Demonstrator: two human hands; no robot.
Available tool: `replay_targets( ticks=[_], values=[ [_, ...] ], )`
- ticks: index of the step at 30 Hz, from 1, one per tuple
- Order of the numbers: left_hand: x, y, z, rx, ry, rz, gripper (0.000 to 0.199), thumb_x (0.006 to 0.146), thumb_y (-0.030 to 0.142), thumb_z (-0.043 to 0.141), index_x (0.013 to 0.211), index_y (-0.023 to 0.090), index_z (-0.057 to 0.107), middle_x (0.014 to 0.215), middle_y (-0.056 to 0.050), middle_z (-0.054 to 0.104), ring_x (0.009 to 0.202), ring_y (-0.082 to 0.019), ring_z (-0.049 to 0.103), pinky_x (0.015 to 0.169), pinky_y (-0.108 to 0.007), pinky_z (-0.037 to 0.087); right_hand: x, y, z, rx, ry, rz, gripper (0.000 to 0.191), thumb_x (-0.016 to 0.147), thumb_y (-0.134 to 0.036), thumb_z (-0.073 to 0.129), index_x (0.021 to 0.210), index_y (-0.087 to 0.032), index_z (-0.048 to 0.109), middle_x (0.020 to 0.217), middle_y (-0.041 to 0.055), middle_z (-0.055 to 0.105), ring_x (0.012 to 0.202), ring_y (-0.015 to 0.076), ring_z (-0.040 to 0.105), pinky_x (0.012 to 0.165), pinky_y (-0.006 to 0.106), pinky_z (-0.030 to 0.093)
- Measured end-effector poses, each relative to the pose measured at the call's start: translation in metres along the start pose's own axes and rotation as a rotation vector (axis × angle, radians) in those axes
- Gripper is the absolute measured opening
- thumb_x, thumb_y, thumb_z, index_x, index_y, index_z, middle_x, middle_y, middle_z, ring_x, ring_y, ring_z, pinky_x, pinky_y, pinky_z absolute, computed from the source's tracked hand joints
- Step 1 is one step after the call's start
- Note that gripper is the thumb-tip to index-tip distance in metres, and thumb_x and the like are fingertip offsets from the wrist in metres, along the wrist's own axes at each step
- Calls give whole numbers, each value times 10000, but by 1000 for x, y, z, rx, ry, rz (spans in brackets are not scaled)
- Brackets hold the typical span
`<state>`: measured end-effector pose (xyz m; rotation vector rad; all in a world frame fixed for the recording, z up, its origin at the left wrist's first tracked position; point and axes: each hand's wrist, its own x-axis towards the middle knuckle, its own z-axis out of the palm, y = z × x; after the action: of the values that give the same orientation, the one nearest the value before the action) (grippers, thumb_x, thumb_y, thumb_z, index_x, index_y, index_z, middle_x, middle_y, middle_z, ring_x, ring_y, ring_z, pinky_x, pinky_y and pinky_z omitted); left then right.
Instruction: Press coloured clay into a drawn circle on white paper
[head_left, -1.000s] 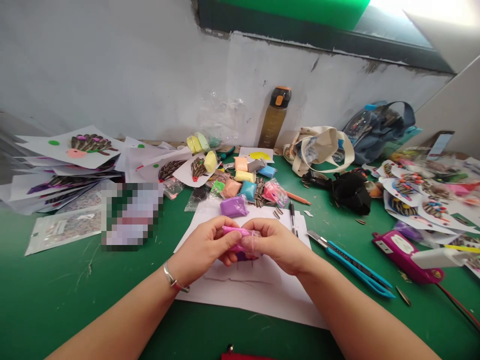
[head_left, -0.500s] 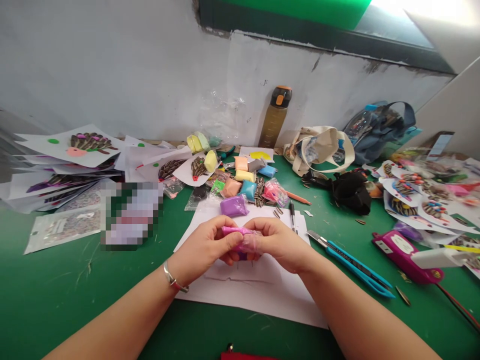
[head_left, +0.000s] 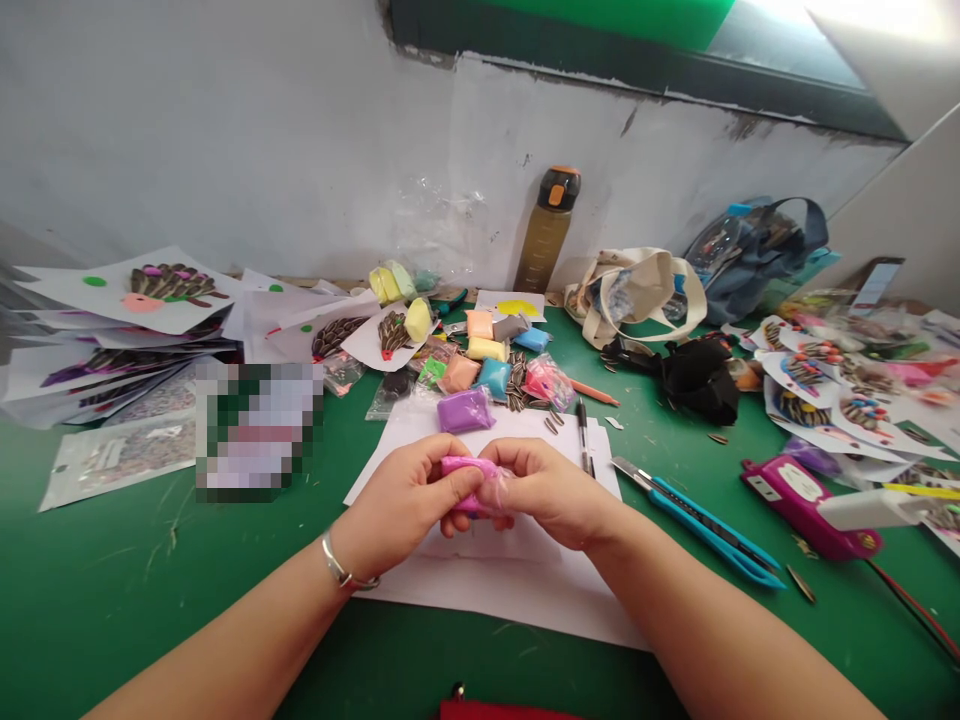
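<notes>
Between both hands is a pink packet of modelling clay in clear plastic, held above white paper. My left hand pinches its left part with thumb and fingers. The fingers of my right hand are closed on the wrapper at its right end. Part of the packet is hidden by the fingers. Just beyond them, a purple clay packet lies on the paper's far edge. Other wrapped clay packets, such as a blue one and a yellow one, are grouped behind it beside sunflower seeds.
A blue utility knife with its blade showing lies right of the paper, near a black pen. Farther right is a magenta glue gun. Paper seed pictures are stacked at left. A bottle stands by the wall.
The fingers have shifted on the pink packet, and more of its pink surface shows. Both hands stay over the paper. The whole view has moved slightly.
</notes>
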<state>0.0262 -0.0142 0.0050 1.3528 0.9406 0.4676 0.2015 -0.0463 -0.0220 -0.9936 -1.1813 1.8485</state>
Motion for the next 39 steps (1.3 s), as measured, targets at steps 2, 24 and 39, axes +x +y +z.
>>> replay_targets(
  ticks=[2, 24, 39],
  values=[
    [1, 0, 1, -3, 1, 4, 239, 801, 396, 622, 784, 172, 540, 616, 15, 618, 523, -113, 572, 476, -218, 476, 1, -1, 2, -15, 28, -8, 232, 793, -362, 655, 801, -147, 568, 751, 71, 671, 689, 154, 599, 550, 226, 376],
    [2, 0, -2, -9, 70, 62, 181, 817, 312, 628, 900, 159, 580, 657, 23, 646, 571, -105, 609, 549, -210, 520, 2, -8, -3, -31, 166, 22, 156, 759, -279, 666, 811, -151, 594, 660, 20, 645, 545, 109, 575, 510, 217, 440],
    [2, -1, -2, 9, 96, 49, 189, 818, 310, 626, 910, 151, 580, 659, 29, 634, 554, -95, 599, 545, -206, 517, 2, -6, -6, -64, 201, 45, 84, 740, -213, 640, 778, -150, 600, 603, -2, 618, 493, 94, 563, 481, 199, 448]
  ],
)
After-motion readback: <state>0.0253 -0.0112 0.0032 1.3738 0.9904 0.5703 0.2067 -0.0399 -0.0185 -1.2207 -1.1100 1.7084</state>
